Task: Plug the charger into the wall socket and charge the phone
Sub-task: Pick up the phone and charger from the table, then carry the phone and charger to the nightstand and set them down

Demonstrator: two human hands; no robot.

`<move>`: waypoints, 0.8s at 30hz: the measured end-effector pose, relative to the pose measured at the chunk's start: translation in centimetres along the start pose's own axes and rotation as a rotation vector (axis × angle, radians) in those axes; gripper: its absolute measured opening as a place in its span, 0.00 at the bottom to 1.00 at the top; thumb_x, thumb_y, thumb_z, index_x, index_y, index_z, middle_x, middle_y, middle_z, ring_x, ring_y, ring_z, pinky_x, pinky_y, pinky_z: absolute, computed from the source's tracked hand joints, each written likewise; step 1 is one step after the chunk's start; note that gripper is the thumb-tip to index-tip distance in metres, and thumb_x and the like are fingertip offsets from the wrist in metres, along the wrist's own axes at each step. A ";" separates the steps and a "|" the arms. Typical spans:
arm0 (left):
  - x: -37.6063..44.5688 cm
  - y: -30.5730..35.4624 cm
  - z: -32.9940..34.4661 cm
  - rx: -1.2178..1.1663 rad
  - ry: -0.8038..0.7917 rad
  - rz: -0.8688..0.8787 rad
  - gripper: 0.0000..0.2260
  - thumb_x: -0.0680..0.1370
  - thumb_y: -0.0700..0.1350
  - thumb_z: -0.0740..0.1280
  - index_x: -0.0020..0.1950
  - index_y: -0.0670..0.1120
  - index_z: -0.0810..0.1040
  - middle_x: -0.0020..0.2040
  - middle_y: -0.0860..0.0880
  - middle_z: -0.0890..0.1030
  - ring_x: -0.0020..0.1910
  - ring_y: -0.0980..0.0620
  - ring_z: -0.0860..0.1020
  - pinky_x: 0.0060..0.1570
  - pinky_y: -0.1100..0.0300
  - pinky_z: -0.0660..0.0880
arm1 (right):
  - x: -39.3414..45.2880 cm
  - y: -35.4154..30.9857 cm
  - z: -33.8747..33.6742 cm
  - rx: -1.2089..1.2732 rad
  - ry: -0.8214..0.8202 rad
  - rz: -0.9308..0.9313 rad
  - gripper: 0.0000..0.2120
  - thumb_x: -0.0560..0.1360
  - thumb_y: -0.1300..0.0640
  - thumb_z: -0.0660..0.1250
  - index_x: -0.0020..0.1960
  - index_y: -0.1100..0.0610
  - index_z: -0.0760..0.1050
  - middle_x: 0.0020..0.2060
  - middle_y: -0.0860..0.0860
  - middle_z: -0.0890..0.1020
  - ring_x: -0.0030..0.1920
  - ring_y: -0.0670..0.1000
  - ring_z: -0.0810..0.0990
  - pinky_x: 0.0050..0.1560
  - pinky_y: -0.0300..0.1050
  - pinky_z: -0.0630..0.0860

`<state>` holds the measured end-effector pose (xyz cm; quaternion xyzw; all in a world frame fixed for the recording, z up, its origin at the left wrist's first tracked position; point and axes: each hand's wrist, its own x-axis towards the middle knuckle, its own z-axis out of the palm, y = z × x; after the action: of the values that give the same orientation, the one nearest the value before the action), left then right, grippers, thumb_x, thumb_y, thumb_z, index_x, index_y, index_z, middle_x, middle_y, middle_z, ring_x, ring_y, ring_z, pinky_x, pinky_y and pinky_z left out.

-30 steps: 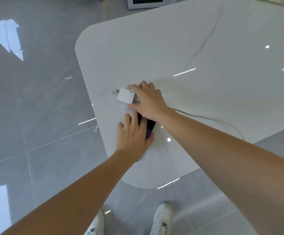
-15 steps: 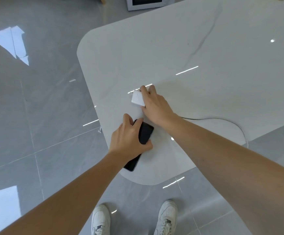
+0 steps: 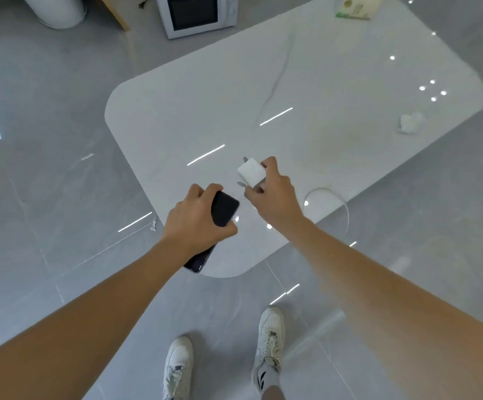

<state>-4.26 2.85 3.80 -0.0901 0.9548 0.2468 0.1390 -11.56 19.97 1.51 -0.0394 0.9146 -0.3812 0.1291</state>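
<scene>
My left hand point(image 3: 194, 217) grips a black phone point(image 3: 223, 210), held above the near corner of the white table point(image 3: 205, 111); the phone's lower end sticks out below my wrist. To its right, my right hand point(image 3: 275, 197) holds a white charger block point(image 3: 251, 171) with its metal prongs pointing up and left. A thin white cable point(image 3: 341, 197) loops from under that hand across the table's near edge. No wall socket is in view.
A white microwave point(image 3: 197, 14) stands on the grey tiled floor beyond the table, beside a white cylinder point(image 3: 57, 10). A crumpled tissue point(image 3: 410, 122) and a green-and-cream pack point(image 3: 355, 7) lie on the table. My white shoes point(image 3: 269, 336) are below.
Both hands have lifted off the table, the left with the phone and the right with the charger. The view has pulled back and shows more of the table and floor.
</scene>
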 end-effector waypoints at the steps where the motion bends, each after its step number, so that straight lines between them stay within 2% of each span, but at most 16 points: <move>1: -0.4 1.1 -0.9 -0.016 -0.003 0.025 0.33 0.68 0.60 0.72 0.71 0.55 0.68 0.58 0.49 0.73 0.46 0.42 0.79 0.45 0.53 0.76 | -1.2 -0.4 -1.2 0.026 0.026 0.021 0.21 0.76 0.53 0.72 0.62 0.57 0.65 0.36 0.47 0.76 0.35 0.50 0.75 0.30 0.40 0.67; 4: -3.4 4.3 -4.9 -0.007 -0.054 0.125 0.32 0.68 0.61 0.71 0.69 0.56 0.68 0.56 0.49 0.73 0.45 0.43 0.79 0.44 0.54 0.74 | -7.2 -3.2 -5.4 0.130 0.174 0.130 0.19 0.75 0.50 0.70 0.60 0.54 0.66 0.32 0.46 0.74 0.32 0.49 0.75 0.31 0.44 0.70; 7: -7.2 7.6 -8.5 0.005 -0.099 0.249 0.30 0.69 0.62 0.71 0.68 0.56 0.67 0.56 0.50 0.72 0.44 0.43 0.79 0.44 0.54 0.75 | -13.5 -5.8 -9.0 0.252 0.335 0.201 0.17 0.76 0.52 0.71 0.58 0.54 0.66 0.29 0.45 0.71 0.28 0.44 0.71 0.29 0.39 0.68; 9: -9.9 9.8 -10.7 0.007 -0.122 0.324 0.30 0.69 0.62 0.71 0.68 0.56 0.67 0.55 0.50 0.71 0.43 0.43 0.79 0.43 0.54 0.73 | -17.9 -7.8 -11.4 0.331 0.450 0.242 0.16 0.76 0.53 0.72 0.57 0.52 0.67 0.32 0.46 0.74 0.29 0.43 0.72 0.29 0.33 0.68; 16: -21.5 19.0 -14.8 0.008 -0.222 0.669 0.30 0.71 0.62 0.72 0.68 0.55 0.68 0.55 0.50 0.72 0.43 0.48 0.77 0.41 0.57 0.71 | -35.2 -13.0 -18.2 0.506 0.764 0.400 0.17 0.77 0.54 0.73 0.58 0.51 0.67 0.40 0.48 0.80 0.33 0.38 0.77 0.31 0.32 0.72; 20: -29.0 24.0 -13.8 0.014 -0.282 0.864 0.31 0.70 0.62 0.73 0.69 0.55 0.67 0.57 0.50 0.72 0.46 0.49 0.77 0.42 0.59 0.72 | -45.9 -13.9 -19.9 0.517 0.949 0.517 0.17 0.76 0.52 0.74 0.58 0.49 0.67 0.41 0.50 0.81 0.35 0.43 0.79 0.31 0.35 0.73; 22: -33.4 26.2 -12.4 0.025 -0.330 0.959 0.31 0.70 0.62 0.72 0.69 0.56 0.67 0.57 0.50 0.73 0.46 0.49 0.78 0.41 0.59 0.74 | -51.8 -14.0 -20.2 0.510 1.062 0.570 0.17 0.76 0.53 0.74 0.58 0.50 0.68 0.40 0.52 0.82 0.36 0.50 0.80 0.32 0.41 0.74; 24: -38.6 28.1 -10.9 0.046 -0.382 1.047 0.31 0.69 0.62 0.71 0.68 0.56 0.67 0.56 0.50 0.73 0.45 0.47 0.79 0.43 0.54 0.79 | -58.2 -14.0 -19.9 0.488 1.172 0.623 0.17 0.76 0.54 0.74 0.58 0.52 0.69 0.40 0.52 0.82 0.38 0.53 0.81 0.35 0.48 0.77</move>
<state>23.04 25.66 37.42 0.4458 0.8350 0.2740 0.1702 38.80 33.67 36.91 0.4663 0.6905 -0.4790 -0.2764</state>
